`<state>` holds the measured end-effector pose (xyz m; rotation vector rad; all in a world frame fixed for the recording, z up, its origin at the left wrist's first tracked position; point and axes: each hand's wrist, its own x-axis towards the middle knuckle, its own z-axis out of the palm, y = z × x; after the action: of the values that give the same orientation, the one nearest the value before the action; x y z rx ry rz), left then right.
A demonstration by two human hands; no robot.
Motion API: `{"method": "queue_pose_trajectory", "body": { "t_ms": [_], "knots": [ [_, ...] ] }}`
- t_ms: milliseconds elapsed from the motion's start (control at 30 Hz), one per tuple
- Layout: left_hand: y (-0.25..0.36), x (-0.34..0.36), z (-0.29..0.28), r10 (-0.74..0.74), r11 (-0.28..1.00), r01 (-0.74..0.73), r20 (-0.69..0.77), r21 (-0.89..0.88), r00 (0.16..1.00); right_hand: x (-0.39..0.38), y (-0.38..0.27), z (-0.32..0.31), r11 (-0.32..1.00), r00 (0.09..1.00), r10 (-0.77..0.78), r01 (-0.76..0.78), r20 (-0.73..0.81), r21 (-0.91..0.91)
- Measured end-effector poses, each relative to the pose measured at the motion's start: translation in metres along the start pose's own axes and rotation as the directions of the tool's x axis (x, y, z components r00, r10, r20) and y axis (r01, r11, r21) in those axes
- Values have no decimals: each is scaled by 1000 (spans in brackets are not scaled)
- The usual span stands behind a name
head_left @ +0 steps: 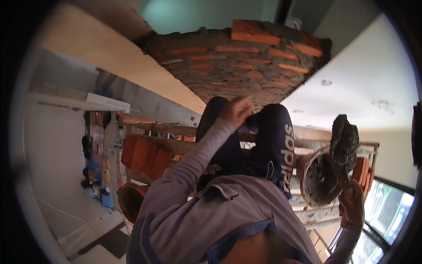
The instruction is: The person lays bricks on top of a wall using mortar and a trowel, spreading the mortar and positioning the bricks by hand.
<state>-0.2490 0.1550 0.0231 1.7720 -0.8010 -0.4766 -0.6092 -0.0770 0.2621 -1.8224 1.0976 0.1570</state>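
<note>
My left hand (237,110) is raised in front of my knees, just below the brick wall (237,61). Its fingers are loosely apart and I see nothing in it. My right hand (351,204) grips the handle of a trowel. The blade carries a heaped lump of grey mortar (343,143). The trowel hangs over a round pan (307,163) that holds more wet mortar. The top course of the wall shows fresh mortar and one orange brick (255,31) laid on it.
A row of loose orange bricks (145,154) lies on a wooden plank platform (167,128) to my left. More bricks (364,174) stand beside the pan on the right. An orange bucket (129,198) sits lower left. A pale wall (369,83) runs along the right.
</note>
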Motion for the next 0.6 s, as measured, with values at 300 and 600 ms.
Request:
{"method": "queue_pose_trajectory", "body": {
  "t_ms": [300, 600],
  "knots": [
    [-211, -142, -99, -210, 678, 511, -526, 528, 824, 162, -272, 146, 836, 753, -405, 534, 519, -124],
    [-159, -132, -109, -93, 755, 407, -530, 514, 843, 246, -387, 408, -45, 73, -907, 962, 415, -269]
  ]
}}
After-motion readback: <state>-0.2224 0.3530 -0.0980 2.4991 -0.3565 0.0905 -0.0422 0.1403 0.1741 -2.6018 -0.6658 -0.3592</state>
